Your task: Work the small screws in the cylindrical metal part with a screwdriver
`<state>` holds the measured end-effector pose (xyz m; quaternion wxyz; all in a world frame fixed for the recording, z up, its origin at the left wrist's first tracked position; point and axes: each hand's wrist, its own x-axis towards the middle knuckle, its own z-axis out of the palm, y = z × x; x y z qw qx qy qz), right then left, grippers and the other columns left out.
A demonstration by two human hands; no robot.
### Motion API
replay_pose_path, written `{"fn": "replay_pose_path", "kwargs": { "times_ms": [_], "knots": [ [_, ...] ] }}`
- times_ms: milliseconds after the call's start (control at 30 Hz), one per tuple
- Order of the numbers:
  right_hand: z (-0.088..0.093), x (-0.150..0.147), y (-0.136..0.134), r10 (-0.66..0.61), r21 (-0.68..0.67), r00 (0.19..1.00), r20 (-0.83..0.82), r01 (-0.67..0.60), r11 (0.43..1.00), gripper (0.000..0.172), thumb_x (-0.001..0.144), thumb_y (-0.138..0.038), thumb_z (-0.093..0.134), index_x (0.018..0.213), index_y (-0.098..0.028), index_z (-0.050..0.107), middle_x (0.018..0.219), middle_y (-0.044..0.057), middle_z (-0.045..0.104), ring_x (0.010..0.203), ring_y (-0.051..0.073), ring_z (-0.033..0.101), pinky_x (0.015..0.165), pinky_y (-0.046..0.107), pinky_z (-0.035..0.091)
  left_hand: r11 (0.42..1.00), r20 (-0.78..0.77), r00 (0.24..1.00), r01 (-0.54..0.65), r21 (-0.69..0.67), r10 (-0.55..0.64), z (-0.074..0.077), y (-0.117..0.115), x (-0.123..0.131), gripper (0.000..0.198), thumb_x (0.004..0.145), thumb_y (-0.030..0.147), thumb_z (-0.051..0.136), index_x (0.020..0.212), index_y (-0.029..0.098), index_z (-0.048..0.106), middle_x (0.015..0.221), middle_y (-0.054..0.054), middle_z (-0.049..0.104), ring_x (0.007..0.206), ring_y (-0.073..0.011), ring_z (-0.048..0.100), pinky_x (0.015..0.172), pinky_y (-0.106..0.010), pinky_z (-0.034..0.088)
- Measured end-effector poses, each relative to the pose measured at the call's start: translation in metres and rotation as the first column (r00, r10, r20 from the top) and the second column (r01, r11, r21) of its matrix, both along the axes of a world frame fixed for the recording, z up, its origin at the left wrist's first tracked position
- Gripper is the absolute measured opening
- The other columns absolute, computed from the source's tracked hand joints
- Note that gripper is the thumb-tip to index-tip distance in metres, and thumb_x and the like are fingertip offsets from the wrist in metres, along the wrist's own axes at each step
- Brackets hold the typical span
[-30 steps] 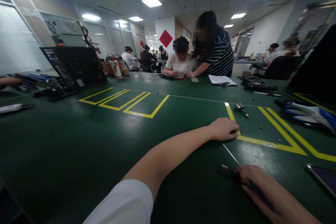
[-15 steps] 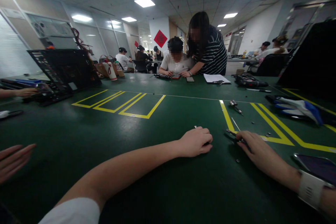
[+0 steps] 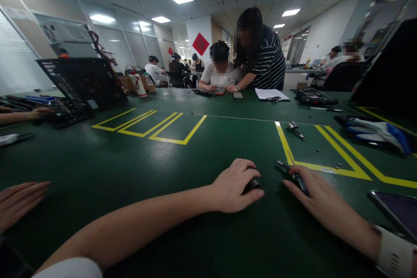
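Note:
My left hand [image 3: 236, 186] rests low over the green table with its fingers curled round a dark, rounded handle [image 3: 253, 184]; a small metal tip shows just beyond the fingers. To its right, my right hand [image 3: 314, 191] has a dark tool [image 3: 301, 183] between thumb and fingers, and the metal end of this tool points up and left. A metal bit holder [image 3: 295, 130] lies inside the yellow tape beyond my right hand. Small dark metal pieces [image 3: 338, 165] are scattered to the right of that hand.
Gloves [image 3: 379, 132] and a phone [image 3: 399, 213] lie at the right. A power tool [image 3: 316, 97] and papers [image 3: 271, 94] are farther back. Another person's hand [image 3: 22, 202] is at lower left. Two people lean over the far edge. A black panel [image 3: 84, 80] stands at left.
My left hand has shifted slightly left and its thumb has spread, exposing the dark handle. My right hand's thumb and fingers have parted more around the tool. The view has shifted slightly.

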<state>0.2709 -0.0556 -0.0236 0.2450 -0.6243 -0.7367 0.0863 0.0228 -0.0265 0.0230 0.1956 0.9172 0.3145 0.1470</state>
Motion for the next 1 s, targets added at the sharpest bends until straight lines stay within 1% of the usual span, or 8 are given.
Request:
{"fn": "replay_pose_path", "kwargs": {
  "times_ms": [100, 233, 400, 567, 700, 767, 900, 1000],
  "knots": [
    [-0.002, -0.006, -0.003, 0.072, 0.075, 0.994, 0.081, -0.078, 0.994, 0.029, 0.083, -0.045, 0.048, 0.099, -0.022, 0.056, 0.100, 0.010, 0.062, 0.093, 0.027, 0.059, 0.082, 0.042, 0.048, 0.995, -0.052, 0.994, -0.093, 0.047, 0.095, -0.002, -0.004, -0.003, 0.037, 0.082, 0.040, 0.051, 0.113, 0.019, 0.052, 0.126, -0.012, 0.044, 0.116, -0.0290, 0.038, 0.090, -0.044, 0.041],
    [-0.001, -0.002, 0.015, 0.106, 0.099, 0.983, 0.148, -0.121, 0.988, 0.022, 0.086, -0.034, 0.044, 0.098, -0.022, 0.056, 0.099, 0.009, 0.063, 0.090, 0.026, 0.059, 0.080, 0.042, 0.048, 0.995, -0.055, 0.994, -0.094, -0.040, 0.091, -0.005, -0.006, -0.005, 0.033, 0.083, 0.031, 0.051, 0.115, 0.020, 0.051, 0.115, -0.009, 0.051, 0.103, -0.0234, 0.047, 0.086, -0.040, 0.043],
    [0.001, 0.008, 0.058, 0.024, 0.089, 0.975, 0.221, -0.044, 0.995, 0.024, 0.086, -0.030, 0.040, 0.100, -0.019, 0.056, 0.099, 0.011, 0.063, 0.089, 0.026, 0.059, 0.077, 0.041, 0.049, 0.962, 0.201, 0.961, -0.140, -0.234, 0.189, -0.010, 0.003, -0.013, 0.033, 0.082, 0.030, 0.054, 0.114, 0.022, 0.052, 0.114, -0.007, 0.052, 0.098, -0.0198, 0.053, 0.084, -0.037, 0.046],
    [0.001, 0.015, 0.080, -0.029, 0.115, 0.967, 0.255, -0.001, 0.993, 0.030, 0.086, -0.030, 0.038, 0.101, -0.012, 0.056, 0.098, 0.017, 0.063, 0.089, 0.030, 0.059, 0.077, 0.046, 0.048, 0.832, 0.505, 0.752, -0.102, -0.545, 0.423, -0.025, 0.017, -0.025, 0.035, 0.082, 0.023, 0.056, 0.116, 0.020, 0.048, 0.106, -0.007, 0.057, 0.092, -0.0174, 0.059, 0.084, -0.038, 0.050],
    [0.012, 0.004, 0.068, -0.017, 0.266, 0.965, 0.264, -0.056, 0.962, 0.031, 0.086, -0.030, 0.037, 0.105, -0.013, 0.054, 0.121, 0.019, 0.056, 0.120, 0.036, 0.042, 0.098, 0.057, 0.030, 0.690, 0.515, 0.588, -0.104, -0.716, 0.624, -0.031, 0.025, -0.031, 0.039, 0.079, 0.018, 0.060, 0.117, 0.020, 0.050, 0.108, -0.008, 0.061, 0.095, -0.0186, 0.061, 0.089, -0.042, 0.050],
    [0.019, -0.015, 0.062, 0.056, 0.309, 0.986, 0.155, -0.102, 0.945, 0.026, 0.086, -0.028, 0.038, 0.104, -0.016, 0.051, 0.130, 0.016, 0.051, 0.127, 0.033, 0.036, 0.101, 0.056, 0.027, 0.650, 0.513, 0.523, -0.108, -0.752, 0.680, -0.032, 0.028, -0.032, 0.039, 0.078, 0.015, 0.062, 0.115, 0.020, 0.052, 0.109, -0.008, 0.061, 0.097, -0.0191, 0.062, 0.091, -0.042, 0.050],
    [0.026, -0.064, 0.060, 0.076, -0.114, 0.962, -0.262, -0.109, 0.987, 0.026, 0.088, -0.029, 0.037, 0.111, -0.019, 0.043, 0.126, 0.014, 0.053, 0.109, 0.026, 0.055, 0.088, 0.045, 0.044, 0.642, 0.552, 0.436, -0.079, -0.763, 0.711, -0.035, 0.032, -0.032, 0.041, 0.073, 0.008, 0.065, 0.111, 0.021, 0.057, 0.113, -0.007, 0.061, 0.103, -0.0190, 0.060, 0.098, -0.041, 0.046],
    [0.024, -0.090, 0.054, 0.142, -0.177, 0.950, -0.280, -0.196, 0.964, 0.020, 0.086, -0.025, 0.042, 0.104, -0.018, 0.049, 0.113, 0.012, 0.060, 0.103, 0.024, 0.058, 0.086, 0.041, 0.046, 0.604, 0.554, 0.368, -0.028, -0.796, 0.747, -0.035, 0.031, -0.031, 0.038, 0.072, 0.005, 0.065, 0.107, 0.019, 0.060, 0.111, -0.007, 0.062, 0.104, -0.0185, 0.059, 0.101, -0.040, 0.043]
  ]
}}
